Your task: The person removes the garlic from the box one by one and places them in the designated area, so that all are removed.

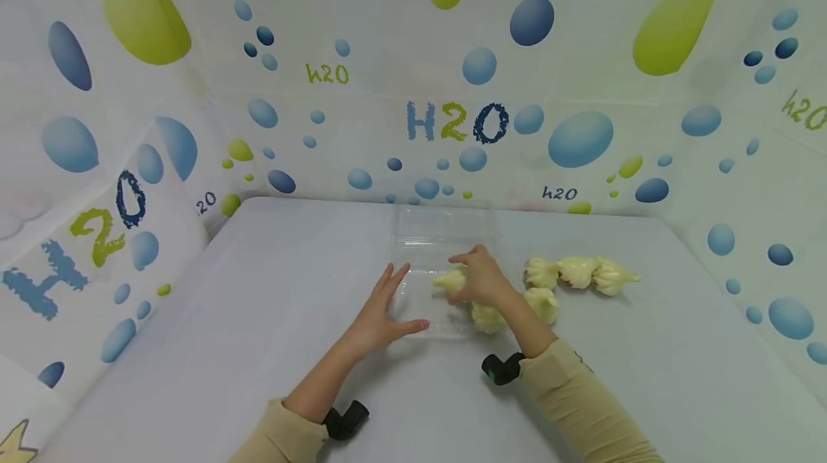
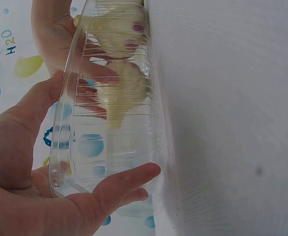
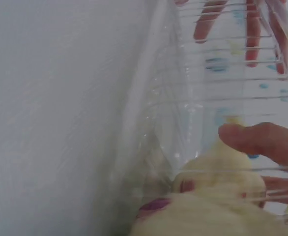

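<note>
A clear plastic container [image 1: 446, 330] with its lid [image 1: 442, 222] folded back lies on the table. Inside it, my right hand [image 1: 486, 280] grips a cream garlic bulb [image 1: 450, 281] between thumb and fingers, its pointed stem facing left. Another garlic bulb [image 1: 487, 319] sits beside that one in the container. My left hand [image 1: 375, 323] is spread at the container's left end. Through the ribbed clear wall [image 2: 109, 157] in the left wrist view, its extended thumb [image 2: 129, 182] lies against the end. Purple patches mark the bulbs [image 3: 213, 216] in the right wrist view.
To the right of the container lie several more garlic bulbs [image 1: 577, 273], grouped in a row. One bulb [image 1: 544, 304] is partly hidden behind the right forearm. A black wrist device [image 1: 349, 420] shows at the left wrist and a second black device [image 1: 500, 370] at the right.
</note>
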`<state>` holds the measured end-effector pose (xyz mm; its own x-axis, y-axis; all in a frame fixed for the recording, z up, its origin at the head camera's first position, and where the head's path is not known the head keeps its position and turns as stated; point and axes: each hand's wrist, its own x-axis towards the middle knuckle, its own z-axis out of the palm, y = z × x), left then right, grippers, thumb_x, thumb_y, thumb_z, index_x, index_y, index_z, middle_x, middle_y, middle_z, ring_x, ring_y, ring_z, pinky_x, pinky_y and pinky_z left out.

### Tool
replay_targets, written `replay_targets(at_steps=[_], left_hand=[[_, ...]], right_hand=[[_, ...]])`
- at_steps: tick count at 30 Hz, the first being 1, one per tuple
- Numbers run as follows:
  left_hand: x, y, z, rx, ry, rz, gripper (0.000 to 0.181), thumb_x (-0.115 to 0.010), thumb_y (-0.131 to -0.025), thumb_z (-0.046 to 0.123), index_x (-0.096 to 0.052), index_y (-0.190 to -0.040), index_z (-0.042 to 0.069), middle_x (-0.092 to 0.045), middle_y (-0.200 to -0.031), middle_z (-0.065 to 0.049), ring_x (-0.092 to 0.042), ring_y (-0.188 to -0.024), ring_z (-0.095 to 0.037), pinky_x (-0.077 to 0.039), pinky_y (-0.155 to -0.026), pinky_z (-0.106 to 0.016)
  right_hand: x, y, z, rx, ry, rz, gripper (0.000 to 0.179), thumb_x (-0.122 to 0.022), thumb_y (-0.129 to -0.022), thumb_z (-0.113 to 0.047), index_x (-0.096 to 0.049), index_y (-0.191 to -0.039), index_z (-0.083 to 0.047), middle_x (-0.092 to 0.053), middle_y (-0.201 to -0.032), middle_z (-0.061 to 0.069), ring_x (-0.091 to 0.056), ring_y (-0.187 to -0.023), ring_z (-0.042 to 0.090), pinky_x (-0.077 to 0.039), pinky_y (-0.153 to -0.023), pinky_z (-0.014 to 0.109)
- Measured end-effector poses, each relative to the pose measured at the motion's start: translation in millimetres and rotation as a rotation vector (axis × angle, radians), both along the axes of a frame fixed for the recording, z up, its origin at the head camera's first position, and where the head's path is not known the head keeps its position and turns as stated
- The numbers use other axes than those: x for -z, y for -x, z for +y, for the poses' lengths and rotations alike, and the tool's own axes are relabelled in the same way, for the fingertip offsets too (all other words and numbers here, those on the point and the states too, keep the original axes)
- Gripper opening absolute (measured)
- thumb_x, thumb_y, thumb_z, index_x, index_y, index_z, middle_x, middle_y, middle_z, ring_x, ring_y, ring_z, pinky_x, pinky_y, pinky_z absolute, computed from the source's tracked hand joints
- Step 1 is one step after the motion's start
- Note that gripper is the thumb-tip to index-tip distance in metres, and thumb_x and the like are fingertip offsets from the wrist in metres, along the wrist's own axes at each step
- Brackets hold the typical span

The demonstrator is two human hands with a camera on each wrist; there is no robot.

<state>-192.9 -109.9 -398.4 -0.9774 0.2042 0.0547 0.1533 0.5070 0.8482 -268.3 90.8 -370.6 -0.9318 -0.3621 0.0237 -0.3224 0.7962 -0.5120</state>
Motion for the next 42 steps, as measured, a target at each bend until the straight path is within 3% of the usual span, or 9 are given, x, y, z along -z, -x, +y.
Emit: replay_targets(at_steps=[6, 19, 26, 33, 42], left_hand=[[-2.0, -1.6, 0.6, -0.007, 0.011, -0.007, 0.093, -0.078, -0.072, 0.033, -0.022, -0.146, 0.023, -0.004, -0.152, -0.013, -0.011, -0.136, -0.037, -0.024, -0.099, -0.061], [-2.8, -0.7, 0.1, -0.006, 0.022, 0.003, 0.094, -0.078, -0.072, 0.034, -0.022, -0.146, 0.022, -0.004, -0.152, -0.013, -0.010, -0.136, -0.037, -0.023, -0.100, -0.060], [-1.8, -0.1, 0.0, -0.007, 0.019, 0.002, 0.095, -0.078, -0.071, 0.035, -0.022, -0.146, 0.022, -0.004, -0.152, -0.013, -0.011, -0.136, -0.037, -0.024, -0.099, -0.060], [-1.7, -0.8, 0.7, -0.010, 0.019, -0.006, 0.094, -0.078, -0.072, 0.034, -0.022, -0.146, 0.023, -0.004, -0.153, -0.012, -0.011, -0.136, -0.037, -0.024, -0.099, -0.061], [-2.6, -1.1, 0.7, -0.008, 0.020, 0.009, 0.094, -0.078, -0.071, 0.033, -0.023, -0.146, 0.021, -0.004, -0.152, -0.014, -0.011, -0.136, -0.037, -0.024, -0.099, -0.061]], right_hand=[[7.9, 4.4, 3, 0.026, -0.003, -0.045, 0.062, -0.087, -0.056, -0.014, -0.064, -0.112, -0.002, -0.048, -0.102, 0.014, -0.044, -0.090, 0.024, -0.043, -0.081, 0.037], [8.7, 4.9, 8, 0.055, 0.225, -0.052, 0.056, -0.084, -0.059, -0.008, -0.061, -0.109, -0.003, -0.058, -0.108, 0.011, -0.051, -0.099, 0.028, -0.044, -0.083, 0.041], [5.1, 1.9, 14, 0.076, 0.275, -0.045, 0.055, -0.084, -0.061, -0.013, -0.059, -0.110, -0.005, -0.058, -0.112, 0.011, -0.054, -0.100, 0.029, -0.046, -0.083, 0.040], [1.2, -2.6, 21, 0.114, 0.324, -0.096, 0.058, -0.084, -0.063, -0.020, -0.059, -0.114, -0.008, -0.056, -0.117, 0.011, -0.053, -0.106, 0.029, -0.047, -0.084, 0.041], [0.0, -5.1, 30, 0.140, 0.353, -0.079, 0.059, -0.084, -0.064, -0.027, -0.059, -0.114, -0.010, -0.057, -0.115, 0.010, -0.053, -0.107, 0.028, -0.046, -0.085, 0.042]])
